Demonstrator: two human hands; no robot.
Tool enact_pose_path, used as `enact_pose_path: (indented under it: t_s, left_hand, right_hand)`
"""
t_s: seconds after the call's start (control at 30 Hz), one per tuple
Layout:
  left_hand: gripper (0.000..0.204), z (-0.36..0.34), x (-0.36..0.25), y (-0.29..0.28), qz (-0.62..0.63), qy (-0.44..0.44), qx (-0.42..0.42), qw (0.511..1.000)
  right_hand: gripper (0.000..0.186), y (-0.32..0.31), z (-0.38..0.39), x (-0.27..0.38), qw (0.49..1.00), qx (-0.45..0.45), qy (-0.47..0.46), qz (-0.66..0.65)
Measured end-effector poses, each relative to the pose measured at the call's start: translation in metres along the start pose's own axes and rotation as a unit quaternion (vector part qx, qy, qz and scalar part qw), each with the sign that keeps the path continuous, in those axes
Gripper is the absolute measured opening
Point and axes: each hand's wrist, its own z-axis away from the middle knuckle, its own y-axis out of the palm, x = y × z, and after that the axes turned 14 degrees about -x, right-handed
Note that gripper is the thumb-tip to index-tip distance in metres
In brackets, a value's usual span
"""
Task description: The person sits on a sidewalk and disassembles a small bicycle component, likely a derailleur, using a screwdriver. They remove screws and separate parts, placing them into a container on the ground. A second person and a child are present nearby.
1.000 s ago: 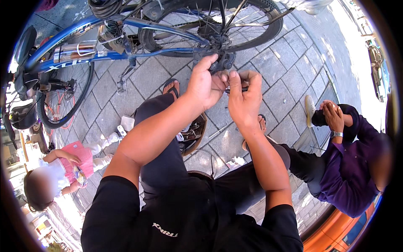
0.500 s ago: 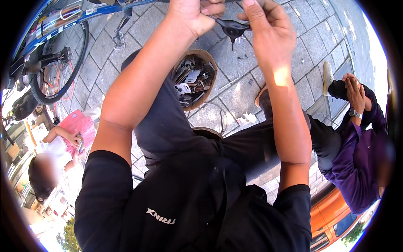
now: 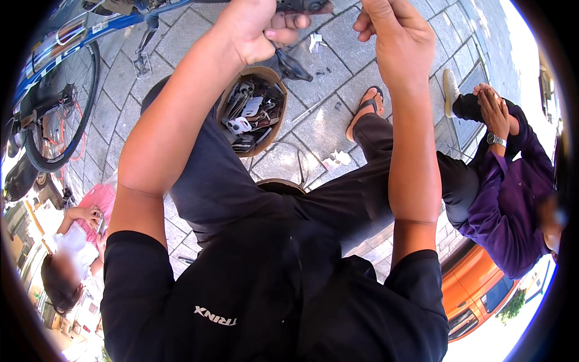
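At the top edge, my left hand (image 3: 256, 27) has its fingers curled round a black bicycle part (image 3: 301, 5), which the frame partly cuts off. A black, pointed lever-like piece (image 3: 294, 65) hangs just below those fingers; I cannot tell how it joins the part above. Off to the right and apart from it, my right hand (image 3: 403, 39) is raised with thumb and fingers drawn together. Whether something small sits in that pinch cannot be made out.
Below my left forearm stands a round bin (image 3: 276, 130) full of metal and plastic scraps. A blue bicycle frame (image 3: 99, 30) and its wheel (image 3: 63, 108) are at the left. One person (image 3: 512, 199) sits at the right, another (image 3: 78, 247) at the left. White paper (image 3: 336, 159) lies on the paving.
My right hand has come away from the black part and now stands apart to the right. The lever-like piece hangs at a different angle. The whole view has shifted, showing my sandalled foot.
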Motion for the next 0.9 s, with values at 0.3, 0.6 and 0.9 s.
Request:
enact_pose_path:
  t_s: [0.3, 0.6, 0.9]
  left_hand:
    - [0.053, 0.016, 0.01, 0.026, -0.157, -0.041, 0.1, 0.982]
    - [0.035, 0.007, 0.0, 0.024, 0.078, 0.015, 0.122, 0.989]
    - [0.034, -0.003, -0.015, 0.022, 0.214, 0.042, 0.092, 0.971]
  right_hand:
    - [0.026, -0.016, -0.016, 0.001, 0.994, 0.065, 0.069, 0.047]
    - [0.056, -0.031, -0.016, 0.009, 0.989, 0.117, 0.091, -0.019]
    - [0.047, -0.001, 0.035, -0.017, 0.971, 0.229, 0.068, 0.031]
